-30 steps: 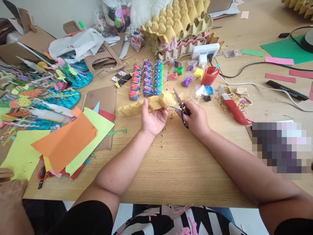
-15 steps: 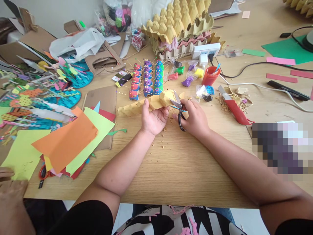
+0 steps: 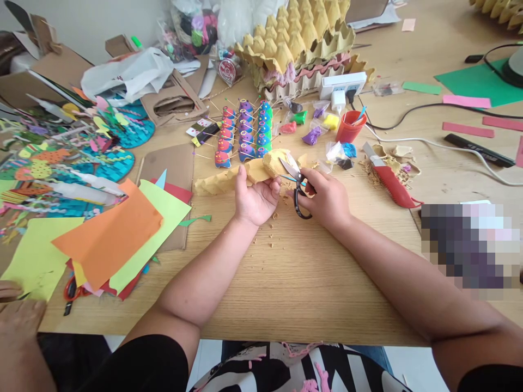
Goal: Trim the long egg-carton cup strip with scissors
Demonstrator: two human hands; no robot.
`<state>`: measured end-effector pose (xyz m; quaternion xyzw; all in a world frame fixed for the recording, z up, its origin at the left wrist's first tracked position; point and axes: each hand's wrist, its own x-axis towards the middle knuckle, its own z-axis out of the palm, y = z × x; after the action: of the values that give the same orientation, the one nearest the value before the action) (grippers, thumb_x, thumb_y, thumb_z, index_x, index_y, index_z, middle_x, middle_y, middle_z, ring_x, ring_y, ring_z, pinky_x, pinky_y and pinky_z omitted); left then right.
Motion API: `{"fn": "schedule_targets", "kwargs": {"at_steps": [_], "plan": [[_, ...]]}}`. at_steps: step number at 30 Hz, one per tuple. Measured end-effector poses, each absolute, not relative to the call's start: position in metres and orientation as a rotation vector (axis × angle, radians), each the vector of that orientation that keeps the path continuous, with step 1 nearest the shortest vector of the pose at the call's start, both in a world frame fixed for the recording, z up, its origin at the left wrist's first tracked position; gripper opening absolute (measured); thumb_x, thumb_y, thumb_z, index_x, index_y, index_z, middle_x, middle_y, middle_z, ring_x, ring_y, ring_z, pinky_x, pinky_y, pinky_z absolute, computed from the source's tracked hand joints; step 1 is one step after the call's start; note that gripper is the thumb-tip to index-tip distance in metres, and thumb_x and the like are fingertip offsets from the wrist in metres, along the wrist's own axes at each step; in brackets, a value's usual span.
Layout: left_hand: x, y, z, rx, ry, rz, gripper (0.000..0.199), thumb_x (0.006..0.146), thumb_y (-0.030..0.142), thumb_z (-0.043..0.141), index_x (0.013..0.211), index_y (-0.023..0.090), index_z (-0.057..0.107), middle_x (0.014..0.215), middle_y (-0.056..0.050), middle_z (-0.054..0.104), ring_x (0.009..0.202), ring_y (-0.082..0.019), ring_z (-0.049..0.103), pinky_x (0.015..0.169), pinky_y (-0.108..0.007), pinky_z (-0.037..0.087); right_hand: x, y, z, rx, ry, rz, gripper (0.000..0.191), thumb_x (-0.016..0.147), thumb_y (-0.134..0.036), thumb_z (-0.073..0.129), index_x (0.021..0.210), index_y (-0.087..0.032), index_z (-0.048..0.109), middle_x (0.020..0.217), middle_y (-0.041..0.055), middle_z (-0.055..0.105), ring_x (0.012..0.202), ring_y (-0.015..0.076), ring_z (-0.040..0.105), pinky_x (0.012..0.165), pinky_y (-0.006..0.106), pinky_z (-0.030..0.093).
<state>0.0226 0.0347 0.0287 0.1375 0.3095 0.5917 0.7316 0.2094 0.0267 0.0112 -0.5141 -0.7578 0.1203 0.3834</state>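
My left hand [image 3: 257, 197], palm up, holds a yellow egg-carton strip [image 3: 220, 181] between thumb and fingers. The strip lies slanted, its raised right end above my fingertips. In my right hand [image 3: 329, 197] is a pair of scissors [image 3: 300, 182] with black handles. Their blades point up and left and lie against the strip's right end, slightly apart. Small carton crumbs are scattered on the wood below. Just beyond the strip stand three rows of painted carton caterpillars [image 3: 245, 130] in red, purple and green, with pins sticking out.
A red cup [image 3: 350, 126], clay packets and a red cutter [image 3: 394, 182] lie to the right. Stacked egg trays [image 3: 294, 38] stand at the back. Coloured paper [image 3: 110, 239] and craft pieces cover the left side. Another person's hand [image 3: 20, 321] rests at the lower left.
The scissors have tilted slightly and shifted a little left, their blades a bit nearer together. My left hand and the strip have hardly moved.
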Motion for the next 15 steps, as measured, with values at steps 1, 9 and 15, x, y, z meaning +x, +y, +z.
{"fn": "schedule_targets", "kwargs": {"at_steps": [1,9,15], "plan": [[0.0227,0.0346,0.0288,0.305,0.68,1.306,0.062,0.1,0.072,0.044,0.107,0.022,0.078,0.079,-0.004,0.077,0.069,-0.012,0.073,0.06,-0.018,0.06,0.2096,0.0269,0.0109,-1.311,-1.928,0.299,0.04,0.093,-0.053,0.069,0.119,-0.022,0.072,0.078,0.0029,0.066,0.067,0.017,0.054,0.063,0.031,0.038],[0.0209,0.0357,0.0286,0.293,0.659,1.284,0.059,0.099,0.072,0.046,0.099,0.022,0.078,0.081,-0.004,0.079,0.072,-0.013,0.075,0.063,-0.017,0.062,0.2101,0.0282,0.0105,-1.304,-1.893,0.377,0.04,0.096,-0.055,0.067,0.117,-0.022,0.073,0.074,0.0016,0.065,0.064,0.017,0.054,0.062,0.031,0.038],[0.0203,0.0367,0.0283,0.322,0.69,1.29,0.058,0.098,0.073,0.05,0.1,0.022,0.077,0.084,-0.003,0.08,0.074,-0.012,0.077,0.066,-0.017,0.063,0.2074,0.0265,0.0115,-1.314,-1.813,0.536,0.042,0.093,-0.059,0.069,0.113,-0.023,0.074,0.071,-0.0004,0.063,0.064,0.0163,0.054,0.062,0.031,0.04]]}}
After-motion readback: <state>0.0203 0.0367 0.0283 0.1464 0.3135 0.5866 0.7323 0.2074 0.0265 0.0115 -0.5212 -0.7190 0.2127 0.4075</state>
